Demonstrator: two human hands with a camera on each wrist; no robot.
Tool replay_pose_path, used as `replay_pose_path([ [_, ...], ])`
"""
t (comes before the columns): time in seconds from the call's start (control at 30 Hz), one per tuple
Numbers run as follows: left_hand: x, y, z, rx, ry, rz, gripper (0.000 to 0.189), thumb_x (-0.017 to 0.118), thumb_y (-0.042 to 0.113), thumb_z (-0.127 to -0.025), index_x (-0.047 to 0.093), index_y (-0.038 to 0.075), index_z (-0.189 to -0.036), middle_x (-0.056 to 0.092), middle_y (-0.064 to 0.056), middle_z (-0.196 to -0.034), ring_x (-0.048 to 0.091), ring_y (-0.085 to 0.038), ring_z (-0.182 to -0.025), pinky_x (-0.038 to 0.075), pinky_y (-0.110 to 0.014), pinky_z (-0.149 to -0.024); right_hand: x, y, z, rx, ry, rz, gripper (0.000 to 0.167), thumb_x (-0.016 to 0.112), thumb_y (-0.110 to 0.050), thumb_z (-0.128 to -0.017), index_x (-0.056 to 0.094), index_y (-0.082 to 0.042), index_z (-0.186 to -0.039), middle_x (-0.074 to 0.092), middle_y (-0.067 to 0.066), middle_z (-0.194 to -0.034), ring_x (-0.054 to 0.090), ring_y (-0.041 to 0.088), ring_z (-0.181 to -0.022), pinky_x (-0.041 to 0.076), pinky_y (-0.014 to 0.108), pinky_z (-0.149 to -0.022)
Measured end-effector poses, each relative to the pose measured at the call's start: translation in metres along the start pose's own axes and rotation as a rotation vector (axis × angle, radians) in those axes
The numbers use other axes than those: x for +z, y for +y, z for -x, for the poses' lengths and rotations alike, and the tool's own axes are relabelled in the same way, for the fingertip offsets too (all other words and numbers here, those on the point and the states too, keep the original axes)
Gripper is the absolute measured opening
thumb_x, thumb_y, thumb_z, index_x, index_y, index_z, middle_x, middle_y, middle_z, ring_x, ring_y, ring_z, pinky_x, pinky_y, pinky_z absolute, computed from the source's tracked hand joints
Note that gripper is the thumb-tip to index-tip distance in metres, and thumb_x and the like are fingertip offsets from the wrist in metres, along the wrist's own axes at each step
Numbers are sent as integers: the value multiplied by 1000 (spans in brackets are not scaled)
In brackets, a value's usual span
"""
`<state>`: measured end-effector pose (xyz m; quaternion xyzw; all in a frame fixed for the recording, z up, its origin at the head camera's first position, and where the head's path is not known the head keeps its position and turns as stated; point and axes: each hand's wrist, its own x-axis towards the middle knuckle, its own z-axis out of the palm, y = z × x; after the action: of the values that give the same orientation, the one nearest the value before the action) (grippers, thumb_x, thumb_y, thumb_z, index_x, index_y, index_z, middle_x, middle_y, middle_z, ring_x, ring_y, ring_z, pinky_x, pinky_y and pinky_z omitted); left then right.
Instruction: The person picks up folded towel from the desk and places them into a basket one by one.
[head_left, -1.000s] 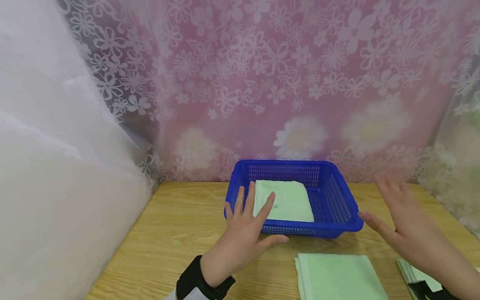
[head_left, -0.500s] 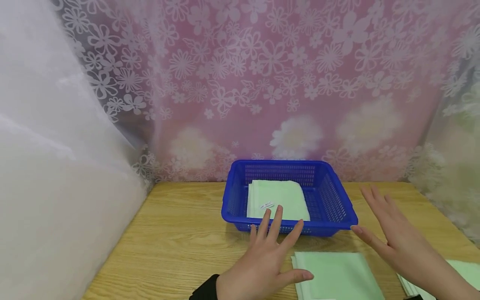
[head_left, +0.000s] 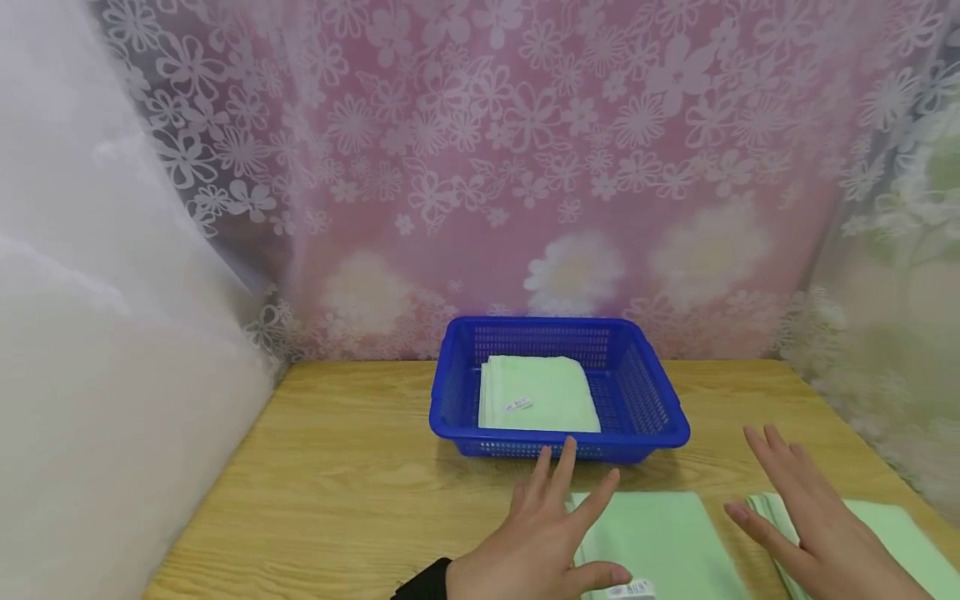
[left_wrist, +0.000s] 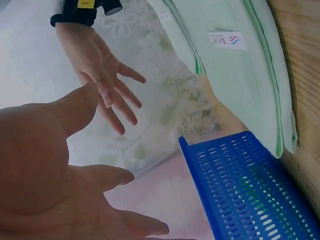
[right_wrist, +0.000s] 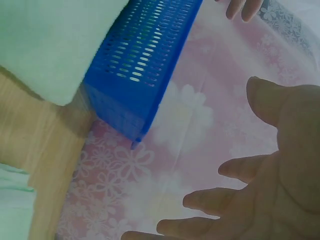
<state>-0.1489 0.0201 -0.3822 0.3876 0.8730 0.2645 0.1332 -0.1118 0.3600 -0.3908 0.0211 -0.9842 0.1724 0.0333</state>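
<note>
My left hand (head_left: 536, 533), fingers spread and holding nothing, hovers over the left edge of a folded light green towel (head_left: 663, 537) with a small white label. To the right, my right hand (head_left: 817, 525) is likewise spread, above a second folded green towel (head_left: 885, 533) that it partly hides. Behind them stands a blue plastic basket (head_left: 645, 383), in which another folded green towel (head_left: 543, 392) lies on the left side. The left wrist view shows the labelled towel (left_wrist: 240, 70) near the basket's slotted wall (left_wrist: 235, 190). In the right wrist view my right hand (right_wrist: 260, 185) shows bare.
The wooden table (head_left: 322, 483) carries the basket near its back edge. A pink curtain (head_left: 487, 208) with white flowers hangs behind it. Whitish sheeting (head_left: 97, 333) closes off the left side, and a flowered sheet (head_left: 892, 333) the right.
My left hand has come back from over the basket and moved right, to the middle towel. My right hand has lowered beside the basket. The head view has shifted slightly right.
</note>
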Motion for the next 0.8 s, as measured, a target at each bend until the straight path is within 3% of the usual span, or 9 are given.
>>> replay_pose_path([
  [0.23,3,-1,-1,-19,-22,-20,80,52,63,-102,8,45,-167,-6,-12,-179,5,-47,-164,36,-67,-119,14,9,3,-3,-32,-4,89,50,-51,-109,-8,-22,-170,-8,32,-172,-14,62,-154,28,87,-91],
  [0.4,17,-6,-10,-76,-56,-63,84,57,65,-100,10,46,-167,0,-14,-179,9,-45,-164,43,-65,-114,27,13,6,-4,-34,-11,88,51,-52,-109,-3,-21,-171,-2,34,-172,-8,64,-154,29,86,-90],
  [0.53,44,-22,-25,-126,-104,-80,84,57,69,-98,9,52,-165,1,-14,-178,7,-43,-165,42,-65,-115,39,20,9,-1,-45,-35,87,52,-50,-108,2,-16,-171,4,38,-170,-3,67,-152,29,85,-92],
  [0.6,63,-35,-33,-136,-119,-96,90,59,72,-95,5,54,-164,2,-15,-178,5,-41,-165,41,-68,-114,45,22,10,10,-58,-30,89,54,-52,-107,6,-12,-171,9,40,-169,6,70,-150,30,85,-93],
  [0.7,87,-54,-42,-161,-170,-115,95,59,77,-92,-3,59,-162,8,-14,-178,8,-38,-165,38,-72,-114,54,25,9,3,-80,-2,92,60,-52,-104,17,-2,-168,21,44,-164,25,72,-143,41,80,-89],
  [0.8,99,-59,-46,-199,-233,-146,95,58,80,-91,-2,60,-161,21,-13,-175,17,-37,-164,37,-74,-113,63,26,6,5,-150,-6,94,63,-53,-102,22,4,-164,26,47,-159,36,73,-136,50,73,-85],
])
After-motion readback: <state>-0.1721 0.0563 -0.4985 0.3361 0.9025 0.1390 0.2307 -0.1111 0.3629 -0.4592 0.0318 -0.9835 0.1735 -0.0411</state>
